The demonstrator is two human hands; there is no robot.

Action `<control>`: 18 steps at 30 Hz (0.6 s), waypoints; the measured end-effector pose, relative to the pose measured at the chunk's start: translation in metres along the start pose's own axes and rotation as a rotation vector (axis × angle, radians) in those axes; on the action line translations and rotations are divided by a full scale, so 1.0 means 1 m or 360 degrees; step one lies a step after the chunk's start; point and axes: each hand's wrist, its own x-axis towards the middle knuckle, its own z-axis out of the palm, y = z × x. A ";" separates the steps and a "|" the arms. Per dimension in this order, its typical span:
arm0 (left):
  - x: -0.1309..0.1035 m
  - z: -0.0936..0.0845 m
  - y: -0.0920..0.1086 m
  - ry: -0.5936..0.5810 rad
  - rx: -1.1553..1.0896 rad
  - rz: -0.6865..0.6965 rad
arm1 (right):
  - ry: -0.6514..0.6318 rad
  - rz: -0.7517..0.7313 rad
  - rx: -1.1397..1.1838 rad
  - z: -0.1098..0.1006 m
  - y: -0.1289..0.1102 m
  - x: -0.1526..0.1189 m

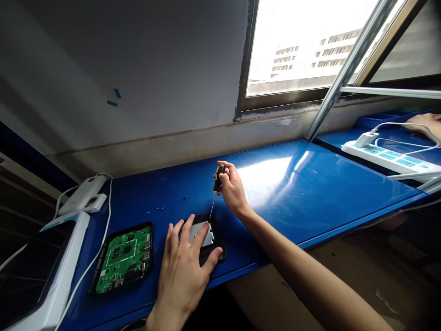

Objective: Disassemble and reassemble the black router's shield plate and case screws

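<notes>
On the blue table lies a black case half with a silvery metal plate (208,237) inside. My left hand (187,262) rests on it, palm down with fingers spread. My right hand (232,187) is closed around the black and yellow handle of a screwdriver (219,178). The screwdriver stands nearly upright, its tip at the far edge of the case half. To the left, a green circuit board (126,257) sits in another black case half. Several small screws (157,208) are scattered behind the two case halves.
At the left are a black-screened device (37,262), a white power bank (82,195) and a white cable. A metal frame post (339,82) rises at the back right, near a white power strip (396,157) and another person's hand.
</notes>
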 end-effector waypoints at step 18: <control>-0.002 0.000 0.001 -0.0057 -0.0187 -0.0098 | -0.0126 -0.0487 -0.0020 0.006 -0.015 -0.022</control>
